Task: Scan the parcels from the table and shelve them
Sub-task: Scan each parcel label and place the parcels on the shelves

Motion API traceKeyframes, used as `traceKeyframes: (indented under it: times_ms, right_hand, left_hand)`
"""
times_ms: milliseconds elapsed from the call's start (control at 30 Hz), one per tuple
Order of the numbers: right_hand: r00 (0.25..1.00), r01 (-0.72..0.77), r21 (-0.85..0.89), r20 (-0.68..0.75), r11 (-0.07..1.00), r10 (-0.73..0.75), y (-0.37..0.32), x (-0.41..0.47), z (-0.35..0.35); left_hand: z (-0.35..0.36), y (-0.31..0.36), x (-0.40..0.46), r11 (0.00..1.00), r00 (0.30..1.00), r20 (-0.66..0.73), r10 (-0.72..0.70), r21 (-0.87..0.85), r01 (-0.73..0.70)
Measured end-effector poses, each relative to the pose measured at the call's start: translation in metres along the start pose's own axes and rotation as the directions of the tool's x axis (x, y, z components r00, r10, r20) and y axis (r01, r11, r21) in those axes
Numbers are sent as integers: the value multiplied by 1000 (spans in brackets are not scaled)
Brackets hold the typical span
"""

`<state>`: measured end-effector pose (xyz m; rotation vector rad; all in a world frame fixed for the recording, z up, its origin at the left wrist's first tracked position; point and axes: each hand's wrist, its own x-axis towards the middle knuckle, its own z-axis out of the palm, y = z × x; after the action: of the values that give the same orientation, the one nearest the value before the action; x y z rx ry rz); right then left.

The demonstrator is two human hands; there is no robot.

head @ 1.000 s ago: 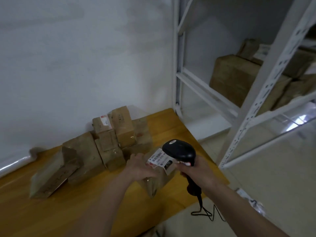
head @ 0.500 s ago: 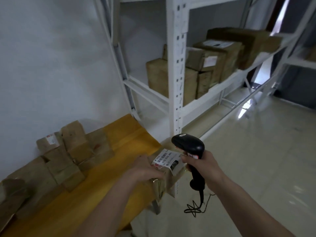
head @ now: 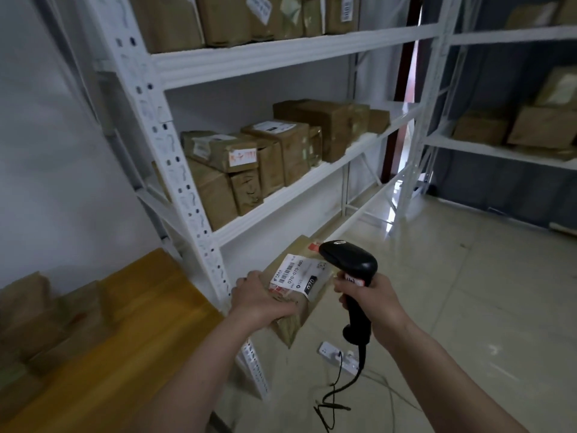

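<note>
Right now the biggest thing in front of you is the white shelf rack, its middle shelf already lined with brown boxes and another row on the shelf above. Down at your lower left sits the yellow table, with more taped parcels waiting on it against the wall, blurred but plainly several. The parcel you are working on is off the table, carried in the air between the table's end and the rack's corner post, label side up. Your left hand grips its near left edge, fingers curled over the top and, I'd guess, the thumb underneath, though that is hidden. Your right hand is wrapped tight around the handle of the black scanner, whose head sits just beside the white label; its cord hangs to a power strip on the floor. One hand carries the box, so it is probably light, stiff cardboard. The tape wrap looks glossy and may be slippery, so hold it by opposite edges or support it from below when you shelve it.
</note>
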<state>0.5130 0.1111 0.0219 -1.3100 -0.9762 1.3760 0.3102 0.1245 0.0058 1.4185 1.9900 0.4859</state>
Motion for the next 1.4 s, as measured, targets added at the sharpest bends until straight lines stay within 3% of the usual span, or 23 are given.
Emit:
traceKeyframes:
  times_ms: [400, 600, 967, 1133, 1400]
  right_hand:
    - [993, 53, 134, -109, 990, -38, -24, 62, -86]
    - [985, 58, 149, -169, 987, -33, -34, 117, -112]
    - [977, 110, 84, -192, 990, -93, -91, 277, -122]
    - [960, 123, 88, -263, 989, -96, -101, 321, -132]
    - [959, 153, 125, -256, 980, -117, -125, 378, -139]
  left_hand:
    - [44, 101, 55, 961, 999, 19, 37, -276, -30]
    - [73, 142, 116, 887, 990, 122, 65, -461, -1]
    - [75, 229, 246, 783, 967, 234, 105, -618, 65]
    - [72, 264, 292, 733, 957, 272, 96, -670, 117]
    - [75, 309, 338, 663, 926, 352, 138, -727, 177]
